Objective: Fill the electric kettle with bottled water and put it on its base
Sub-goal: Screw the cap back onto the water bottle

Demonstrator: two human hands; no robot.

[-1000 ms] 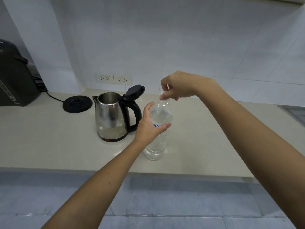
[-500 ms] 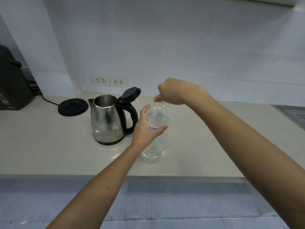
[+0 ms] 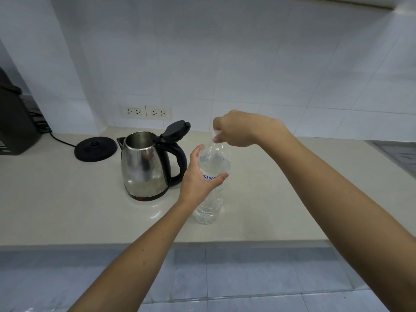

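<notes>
Pale desk [image 3: 67,212] here: left hand [image 3: 198,179] wraps the upright water bottle [image 3: 210,199] near the front edge, right hand [image 3: 240,129] pinching its cap [image 3: 216,133] from above. Kettle [image 3: 144,167] sits lid-open just left, base [image 3: 96,148] behind it, with bare space to the right.

Countertop [image 3: 67,210]: pale, glossy, spanned across centre | Black appliance [image 3: 15,122]: seen at 9 o'clock, cut by frame edge | Twin wall sockets [image 3: 145,112]: mounted at 11 o'clock on white tiled wall [image 3: 247,64] | Floor tiles [image 3: 247,278]: grey-blue, shown at 6 o'clock
</notes>
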